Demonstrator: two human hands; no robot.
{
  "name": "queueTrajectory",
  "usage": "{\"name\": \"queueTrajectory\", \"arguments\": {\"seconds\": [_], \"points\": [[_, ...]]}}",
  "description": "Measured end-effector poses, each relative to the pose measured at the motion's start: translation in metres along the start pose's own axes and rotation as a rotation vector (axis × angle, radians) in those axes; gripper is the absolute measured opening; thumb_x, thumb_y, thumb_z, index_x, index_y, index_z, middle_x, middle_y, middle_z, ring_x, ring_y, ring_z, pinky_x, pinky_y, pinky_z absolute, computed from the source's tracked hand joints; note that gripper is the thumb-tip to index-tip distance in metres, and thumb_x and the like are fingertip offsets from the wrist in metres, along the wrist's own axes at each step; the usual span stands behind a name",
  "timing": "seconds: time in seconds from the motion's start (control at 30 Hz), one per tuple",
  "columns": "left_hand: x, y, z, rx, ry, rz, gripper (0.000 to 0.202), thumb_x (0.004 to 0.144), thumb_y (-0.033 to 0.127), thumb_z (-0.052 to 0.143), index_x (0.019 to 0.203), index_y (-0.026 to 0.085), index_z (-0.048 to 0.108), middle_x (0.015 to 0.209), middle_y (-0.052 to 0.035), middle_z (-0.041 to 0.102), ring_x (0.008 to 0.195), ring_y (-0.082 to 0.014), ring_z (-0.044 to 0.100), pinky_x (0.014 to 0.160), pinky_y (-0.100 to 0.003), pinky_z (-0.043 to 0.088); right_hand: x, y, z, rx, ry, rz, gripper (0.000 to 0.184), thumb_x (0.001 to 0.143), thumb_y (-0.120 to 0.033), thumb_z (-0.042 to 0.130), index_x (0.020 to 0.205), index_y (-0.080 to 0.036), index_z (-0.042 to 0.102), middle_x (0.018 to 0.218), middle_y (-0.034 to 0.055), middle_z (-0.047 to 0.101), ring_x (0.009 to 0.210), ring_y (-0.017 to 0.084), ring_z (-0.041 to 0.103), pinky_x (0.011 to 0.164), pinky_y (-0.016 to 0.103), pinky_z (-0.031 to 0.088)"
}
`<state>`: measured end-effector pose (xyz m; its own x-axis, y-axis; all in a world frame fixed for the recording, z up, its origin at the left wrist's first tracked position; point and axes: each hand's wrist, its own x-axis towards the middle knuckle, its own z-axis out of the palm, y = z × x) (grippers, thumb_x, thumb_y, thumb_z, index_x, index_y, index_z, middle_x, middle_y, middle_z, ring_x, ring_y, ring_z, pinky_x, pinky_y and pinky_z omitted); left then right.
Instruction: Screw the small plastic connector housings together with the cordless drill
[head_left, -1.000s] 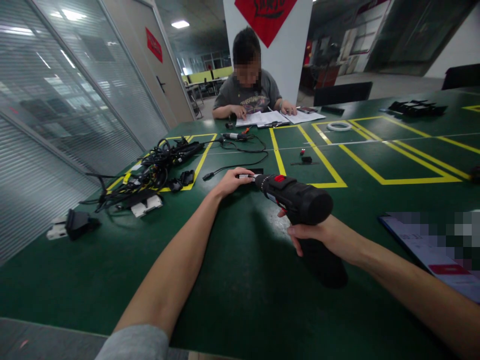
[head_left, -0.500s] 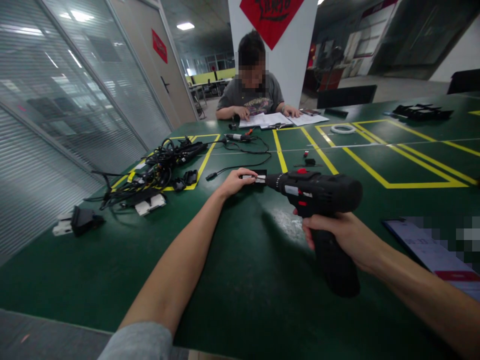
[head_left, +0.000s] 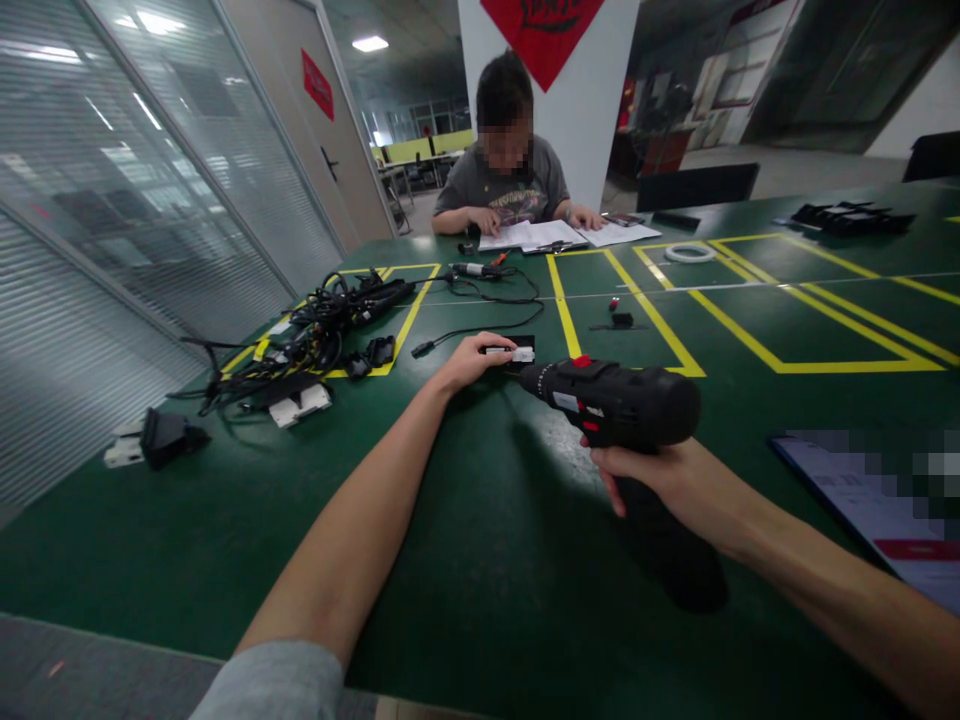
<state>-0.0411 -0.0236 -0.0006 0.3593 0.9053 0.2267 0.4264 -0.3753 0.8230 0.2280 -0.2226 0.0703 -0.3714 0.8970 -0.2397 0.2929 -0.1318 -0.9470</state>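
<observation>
My right hand [head_left: 667, 480] is wrapped round the grip of a black cordless drill [head_left: 622, 405] with red trim, its nose pointing left and away. Just beyond the drill's nose, my left hand [head_left: 469, 360] pinches a small black part with a white label [head_left: 511, 352] flat against the green table [head_left: 465, 560]. The drill's tip sits close to that part; I cannot tell whether they touch.
A tangle of black cables and connectors [head_left: 322, 325] lies at the left, with a black-and-white plug [head_left: 154, 440] nearer the edge. Yellow tape lines [head_left: 652, 320] mark boxes. A person [head_left: 506, 170] writes on papers across the table. A tablet [head_left: 877, 490] lies at right.
The drill has dipped and swung slightly left, its nose lower and nearer the small part. My left hand has stayed on the part.
</observation>
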Motion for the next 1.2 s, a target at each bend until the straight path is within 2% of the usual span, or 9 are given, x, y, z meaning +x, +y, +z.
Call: {"name": "queueTrajectory", "arguments": {"seconds": [0.17, 0.37, 0.57, 0.9, 1.03, 1.1, 1.2], "points": [[0.0, -0.001, 0.0, -0.001, -0.008, 0.011, 0.034, 0.075, 0.039, 0.072, 0.101, 0.019, 0.078, 0.113, -0.0082, 0.072, 0.106, -0.0251, 0.063, 0.099, -0.037, 0.045, -0.002, -0.005, 0.0, -0.077, 0.056, -0.014, 0.022, 0.079, -0.039, 0.063, 0.065, -0.023, 0.059, 0.056, 0.001, 0.056, 0.054, 0.018, 0.054, 0.054, 0.033, 0.043], [0.0, -0.002, -0.001, 0.0, -0.007, -0.004, 0.038, 0.074, 0.04, 0.072, 0.105, 0.019, 0.078, 0.114, -0.0082, 0.071, 0.103, -0.0247, 0.063, 0.098, -0.038, 0.045, 0.0, -0.006, -0.001, -0.105, 0.063, -0.038, 0.024, 0.078, -0.037, 0.061, 0.059, -0.023, 0.056, 0.056, 0.0018, 0.057, 0.055, 0.018, 0.054, 0.056, 0.033, 0.043], [0.0, -0.001, -0.001, 0.006, -0.001, -0.012, 0.037, 0.073, 0.04, 0.073, 0.104, 0.019, 0.079, 0.114, -0.0079, 0.072, 0.104, -0.0253, 0.063, 0.1, -0.039, 0.044, -0.001, -0.007, -0.001, -0.079, 0.061, -0.007, 0.013, 0.076, -0.033, 0.06, 0.068, -0.023, 0.058, 0.055, 0.0005, 0.057, 0.053, 0.018, 0.054, 0.053, 0.032, 0.042], [0.001, -0.001, -0.002, -0.001, -0.006, -0.009, 0.038, 0.074, 0.04, 0.073, 0.105, 0.018, 0.078, 0.114, -0.0077, 0.073, 0.105, -0.0254, 0.063, 0.102, -0.039, 0.044, -0.002, -0.007, 0.007, -0.19, 0.082, -0.013, 0.014, 0.082, -0.029, 0.056, 0.071, -0.021, 0.057, 0.058, 0.0, 0.06, 0.058, 0.017, 0.058, 0.056, 0.029, 0.043], [0.0, 0.001, -0.002, 0.0, -0.006, -0.012, 0.038, 0.074, 0.039, 0.073, 0.104, 0.017, 0.078, 0.113, -0.0084, 0.074, 0.104, -0.0252, 0.063, 0.1, -0.038, 0.044, -0.004, -0.013, 0.008, -0.223, 0.041, 0.018, 0.012, 0.082, -0.031, 0.062, 0.079, -0.02, 0.061, 0.059, -0.0007, 0.06, 0.055, 0.016, 0.056, 0.054, 0.028, 0.041], [0.001, 0.001, -0.001, 0.001, -0.003, -0.014, 0.039, 0.074, 0.04, 0.073, 0.104, 0.016, 0.078, 0.114, -0.009, 0.073, 0.104, -0.0252, 0.063, 0.1, -0.038, 0.044, -0.003, -0.015, 0.009, -0.212, -0.018, 0.03, 0.019, 0.079, -0.031, 0.069, 0.091, -0.018, 0.063, 0.066, 0.0, 0.065, 0.057, 0.015, 0.057, 0.056, 0.028, 0.043], [0.001, -0.001, -0.001, 0.006, -0.002, -0.018, 0.04, 0.074, 0.041, 0.073, 0.105, 0.016, 0.078, 0.114, -0.0096, 0.073, 0.104, -0.0257, 0.063, 0.1, -0.038, 0.044, -0.001, -0.015, 0.014, -0.214, -0.088, 0.034, 0.042, 0.069, -0.027, 0.078, 0.108, -0.017, 0.064, 0.08, 0.0033, 0.071, 0.064, 0.018, 0.062, 0.057, 0.028, 0.045]]}}
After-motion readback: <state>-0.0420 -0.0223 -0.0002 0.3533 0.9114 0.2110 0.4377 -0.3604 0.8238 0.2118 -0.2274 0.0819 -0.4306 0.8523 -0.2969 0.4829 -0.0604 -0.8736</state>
